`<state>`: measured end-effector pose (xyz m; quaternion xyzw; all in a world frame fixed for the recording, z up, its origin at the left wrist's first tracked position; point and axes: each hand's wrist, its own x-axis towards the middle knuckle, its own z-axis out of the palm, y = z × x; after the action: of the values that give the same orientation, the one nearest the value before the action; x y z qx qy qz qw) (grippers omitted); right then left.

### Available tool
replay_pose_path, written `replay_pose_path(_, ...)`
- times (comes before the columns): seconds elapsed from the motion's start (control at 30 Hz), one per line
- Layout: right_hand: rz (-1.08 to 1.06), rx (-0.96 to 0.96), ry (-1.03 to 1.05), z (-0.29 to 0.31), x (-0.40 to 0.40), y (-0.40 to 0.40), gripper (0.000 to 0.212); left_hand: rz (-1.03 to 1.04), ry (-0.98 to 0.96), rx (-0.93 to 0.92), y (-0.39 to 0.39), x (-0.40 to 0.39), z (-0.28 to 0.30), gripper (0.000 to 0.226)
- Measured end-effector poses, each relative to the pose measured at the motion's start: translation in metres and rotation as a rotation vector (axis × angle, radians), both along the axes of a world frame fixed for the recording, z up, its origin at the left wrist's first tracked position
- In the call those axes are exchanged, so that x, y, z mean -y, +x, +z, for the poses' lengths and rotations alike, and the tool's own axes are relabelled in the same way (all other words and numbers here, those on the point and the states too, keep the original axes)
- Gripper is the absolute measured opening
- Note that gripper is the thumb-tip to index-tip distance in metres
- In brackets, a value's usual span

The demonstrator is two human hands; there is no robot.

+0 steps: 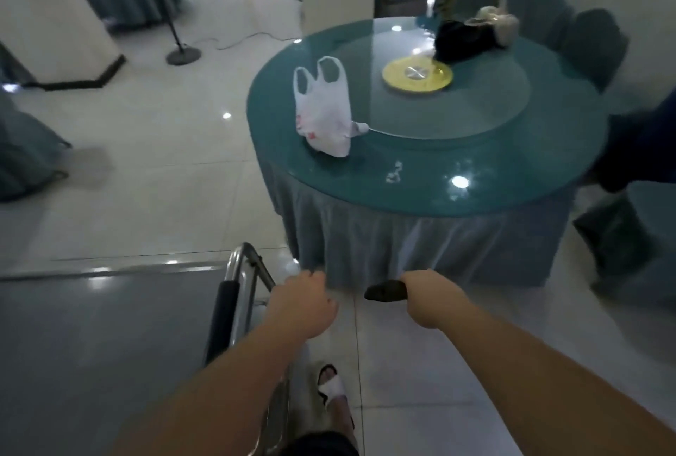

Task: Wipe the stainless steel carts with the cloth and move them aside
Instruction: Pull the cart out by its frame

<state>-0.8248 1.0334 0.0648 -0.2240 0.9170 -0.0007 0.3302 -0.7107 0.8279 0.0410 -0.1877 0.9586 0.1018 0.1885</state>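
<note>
The stainless steel cart (109,338) fills the lower left, its flat top grey and reflective. Its chrome handle (244,258) with a black foam grip rises at the cart's right end. My left hand (303,305) hovers just right of that handle with fingers curled under, and nothing shows in it. My right hand (433,303) grips a dark brown bundle that looks like the cloth (386,291), held in the air in front of the table skirt.
A round table (530,170) with a teal cloth and glass top stands close ahead, carrying a white plastic bag (323,115), a yellow plate (417,75) and dark bags. Covered chairs line its right side. A stand base (183,55) and cable lie on the tiled floor. My sandalled foot (334,388) is below.
</note>
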Motion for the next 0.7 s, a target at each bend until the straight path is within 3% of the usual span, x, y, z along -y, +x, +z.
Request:
replay_pose_path(0.4,0.234,-0.07,-0.086,0.028,0.207,-0.142,0.022,0.307,0.033,-0.029,-0.1,0.167,-0.009,0.053)
replay_pose_path(0.7,0.638,-0.013,-0.074,0.01,0.35,-0.195,0.033,0.71,0.062,-0.005,-0.106,0.235,-0.021,0.052)
